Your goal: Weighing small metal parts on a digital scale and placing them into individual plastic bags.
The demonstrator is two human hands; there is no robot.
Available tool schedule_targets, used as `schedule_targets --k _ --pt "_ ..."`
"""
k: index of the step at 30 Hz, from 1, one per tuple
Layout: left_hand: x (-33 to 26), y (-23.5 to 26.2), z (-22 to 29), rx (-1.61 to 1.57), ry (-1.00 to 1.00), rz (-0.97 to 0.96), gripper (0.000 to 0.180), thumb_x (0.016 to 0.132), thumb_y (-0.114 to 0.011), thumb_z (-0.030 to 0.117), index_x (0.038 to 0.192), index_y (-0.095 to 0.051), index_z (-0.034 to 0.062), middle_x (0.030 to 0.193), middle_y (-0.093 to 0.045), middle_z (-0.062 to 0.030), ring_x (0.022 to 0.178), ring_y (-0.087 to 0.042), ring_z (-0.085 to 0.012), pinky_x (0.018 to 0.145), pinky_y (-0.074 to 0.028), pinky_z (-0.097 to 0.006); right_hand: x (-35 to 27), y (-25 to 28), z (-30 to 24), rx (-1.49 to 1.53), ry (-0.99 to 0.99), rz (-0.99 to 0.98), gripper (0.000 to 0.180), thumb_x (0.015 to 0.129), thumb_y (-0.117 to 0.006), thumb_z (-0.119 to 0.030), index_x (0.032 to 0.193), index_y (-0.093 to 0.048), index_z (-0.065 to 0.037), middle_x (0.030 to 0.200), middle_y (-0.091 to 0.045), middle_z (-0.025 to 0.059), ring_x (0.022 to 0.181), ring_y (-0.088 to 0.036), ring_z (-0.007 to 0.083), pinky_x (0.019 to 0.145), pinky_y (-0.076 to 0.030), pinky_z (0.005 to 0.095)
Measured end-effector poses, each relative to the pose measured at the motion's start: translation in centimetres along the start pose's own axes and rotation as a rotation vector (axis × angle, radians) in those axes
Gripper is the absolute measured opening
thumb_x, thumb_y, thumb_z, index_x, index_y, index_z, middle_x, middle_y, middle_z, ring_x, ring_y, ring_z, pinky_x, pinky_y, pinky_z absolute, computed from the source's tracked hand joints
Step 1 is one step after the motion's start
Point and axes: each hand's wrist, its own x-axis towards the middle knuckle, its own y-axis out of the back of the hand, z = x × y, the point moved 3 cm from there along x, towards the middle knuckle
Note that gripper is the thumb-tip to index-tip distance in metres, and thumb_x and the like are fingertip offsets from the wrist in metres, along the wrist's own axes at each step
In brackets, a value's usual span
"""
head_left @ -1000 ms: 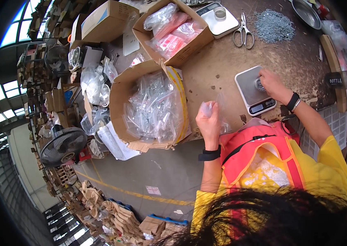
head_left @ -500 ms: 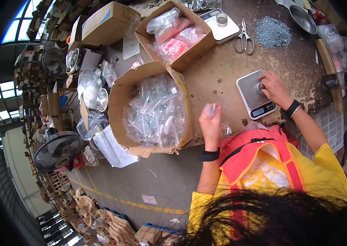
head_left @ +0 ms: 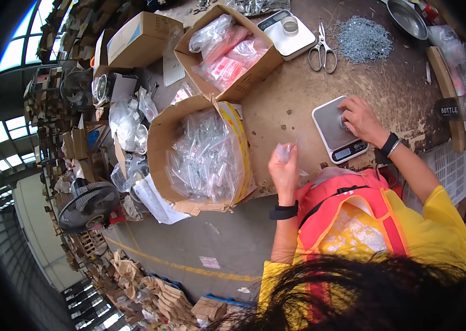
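My right hand (head_left: 364,119) reaches over the kitchen-type scale (head_left: 327,122), its fingers curled round a small round metal cup (head_left: 343,125) on the grey weighing plate. What the cup holds is covered by my fingers. My left hand (head_left: 284,177) is closed just left of the scale, pinching a clear plastic bag (head_left: 283,152) that sticks up between thumb and fingers. To its left stands an open cardboard box (head_left: 158,160) full of clear bags (head_left: 205,160) with small metal pieces. A heap of small silvery screws or similar hardware (head_left: 364,39) lies at the back right.
Scissors (head_left: 322,55) lie near a second white scale (head_left: 299,48) bearing a round ring-like piece. Another carton (head_left: 252,74) holds red and clear bags. A metal bowl (head_left: 407,21) sits at the far right, and a fan (head_left: 88,205) stands off to the left.
The whole view has shifted slightly. My right hand still grips the cup on the scale, its fingers now covering more of it. My left hand keeps the bag pinched.
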Motion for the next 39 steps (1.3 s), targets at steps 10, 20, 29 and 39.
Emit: schedule_targets --k 10,20,29,39 --pt "0.6 2.7 -1.9 -0.086 0.124 0.074 0.015 0.093 -0.078 0.013 0.102 -0.069 0.0043 0.083 -0.064 0.0042 0.070 -0.056 -0.0046 0.060 -0.044 -0.022 -0.3 -1.1 1.2 0.018 0.158 0.025 0.014 0.071 -0.076 -0.008 0.079 -0.065 -0.006 0.118 -0.063 0.0085 0.123 -0.056 0.0315 0.104 -0.044 0.0468" --pt "0.0 3.7 -2.2 -0.022 0.122 0.052 0.018 0.093 -0.078 0.014 0.103 -0.069 0.0025 0.083 -0.062 0.0043 0.066 -0.053 -0.0042 0.058 -0.042 -0.022 0.5 -0.7 1.2 0.070 0.241 -0.085 0.011 0.074 -0.076 -0.011 0.076 -0.066 -0.007 0.118 -0.066 0.0058 0.123 -0.056 0.0300 0.102 -0.045 0.0465" --pt "0.4 2.6 -3.4 -0.065 0.083 0.016 0.014 0.093 -0.076 0.012 0.101 -0.069 0.0020 0.081 -0.062 0.0041 0.065 -0.052 -0.0043 0.056 -0.041 -0.022 0.1 -0.1 1.7 0.156 0.184 -0.082 0.012 0.074 -0.076 -0.009 0.076 -0.065 -0.005 0.115 -0.065 0.0083 0.120 -0.057 0.0312 0.100 -0.047 0.0445" --pt "0.6 1.8 -2.9 -0.012 0.074 -0.023 0.011 0.095 -0.074 0.011 0.101 -0.069 0.0026 0.079 -0.060 0.0047 0.064 -0.051 -0.0043 0.056 -0.040 -0.022 -0.7 0.0 -0.3 -0.312 -0.058 -0.043 0.012 0.068 -0.069 -0.002 0.078 -0.074 0.001 0.112 -0.065 0.0112 0.121 -0.055 0.0318 0.105 -0.041 0.0456"
